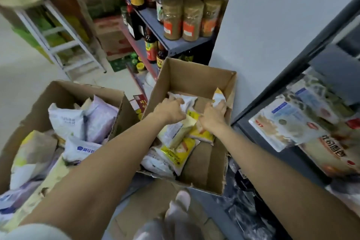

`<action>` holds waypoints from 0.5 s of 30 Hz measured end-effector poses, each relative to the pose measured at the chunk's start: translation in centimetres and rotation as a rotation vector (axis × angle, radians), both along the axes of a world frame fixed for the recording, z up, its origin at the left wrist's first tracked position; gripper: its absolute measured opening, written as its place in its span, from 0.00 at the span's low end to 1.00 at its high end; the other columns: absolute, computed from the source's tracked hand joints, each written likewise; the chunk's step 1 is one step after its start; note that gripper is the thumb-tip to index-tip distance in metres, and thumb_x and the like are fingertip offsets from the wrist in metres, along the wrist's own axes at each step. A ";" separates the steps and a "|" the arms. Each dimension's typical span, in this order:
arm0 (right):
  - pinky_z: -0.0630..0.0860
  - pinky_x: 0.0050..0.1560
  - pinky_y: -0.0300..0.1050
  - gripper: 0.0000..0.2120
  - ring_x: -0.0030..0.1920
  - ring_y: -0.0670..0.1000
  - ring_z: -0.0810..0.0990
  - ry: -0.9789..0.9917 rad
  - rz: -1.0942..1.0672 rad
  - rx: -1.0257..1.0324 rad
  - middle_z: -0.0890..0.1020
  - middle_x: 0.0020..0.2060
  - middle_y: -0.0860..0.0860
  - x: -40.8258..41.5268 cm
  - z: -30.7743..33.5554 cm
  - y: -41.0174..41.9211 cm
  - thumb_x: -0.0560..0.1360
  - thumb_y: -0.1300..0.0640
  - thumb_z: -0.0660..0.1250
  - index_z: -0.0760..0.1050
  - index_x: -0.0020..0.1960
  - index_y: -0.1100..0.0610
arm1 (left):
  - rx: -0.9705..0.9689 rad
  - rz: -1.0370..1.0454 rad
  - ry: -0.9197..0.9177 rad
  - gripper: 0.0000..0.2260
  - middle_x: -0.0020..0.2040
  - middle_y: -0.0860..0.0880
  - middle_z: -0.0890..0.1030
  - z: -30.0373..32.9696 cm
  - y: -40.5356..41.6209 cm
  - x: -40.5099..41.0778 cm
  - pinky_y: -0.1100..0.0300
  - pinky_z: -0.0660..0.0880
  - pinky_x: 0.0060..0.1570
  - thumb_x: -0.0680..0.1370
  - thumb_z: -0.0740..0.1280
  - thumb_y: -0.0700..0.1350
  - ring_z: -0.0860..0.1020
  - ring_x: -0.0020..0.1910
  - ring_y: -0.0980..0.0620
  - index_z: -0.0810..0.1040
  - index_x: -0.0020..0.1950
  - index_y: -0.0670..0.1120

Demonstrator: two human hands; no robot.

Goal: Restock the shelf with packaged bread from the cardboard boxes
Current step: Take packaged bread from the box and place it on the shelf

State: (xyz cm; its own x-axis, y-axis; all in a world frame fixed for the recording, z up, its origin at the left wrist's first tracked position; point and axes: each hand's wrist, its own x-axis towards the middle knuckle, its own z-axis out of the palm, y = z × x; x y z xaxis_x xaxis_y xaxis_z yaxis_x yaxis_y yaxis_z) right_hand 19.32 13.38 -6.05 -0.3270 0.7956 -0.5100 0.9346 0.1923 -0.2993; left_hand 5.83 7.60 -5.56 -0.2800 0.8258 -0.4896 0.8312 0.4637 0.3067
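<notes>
Both my arms reach into the right cardboard box point(196, 76). My left hand point(171, 110) grips a white bread packet point(187, 102) near the box's far side. My right hand point(214, 114) closes on a white-and-yellow bread packet point(218, 96) leaning against the box's right wall. Several yellow and white bread packets point(179, 142) lie in the box's near half. The left cardboard box point(64, 91) is full of white, lilac and brown bread packets point(72, 122). The bread shelf point(272, 87) on the right holds several packets point(288, 122).
A grey shelf point(175, 45) with spice jars and sauce bottles stands behind the boxes. A white stepladder point(58, 35) with a round seat sits at the back left. A flattened piece of cardboard point(148, 204) lies at my feet. A grey panel rises beside the right box.
</notes>
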 end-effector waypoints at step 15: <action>0.73 0.54 0.50 0.15 0.63 0.61 0.71 -0.336 -0.004 -0.080 0.71 0.62 0.61 -1.7 -5.7 4.6 0.75 0.55 0.66 0.73 0.57 0.61 | -0.212 -0.226 0.060 0.33 0.73 0.41 0.55 -6.6 1.8 -4.4 0.45 0.63 0.69 0.75 0.66 0.43 0.56 0.72 0.38 0.54 0.76 0.47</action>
State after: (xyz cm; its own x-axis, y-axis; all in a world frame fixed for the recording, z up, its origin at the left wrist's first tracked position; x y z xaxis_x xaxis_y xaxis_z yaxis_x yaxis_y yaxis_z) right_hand 17.61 17.98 -11.71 -0.1268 0.7499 -0.6493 0.9842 0.1765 0.0115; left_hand 1.41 9.38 -12.15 -0.1345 0.7519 -0.6454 0.9343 0.3133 0.1703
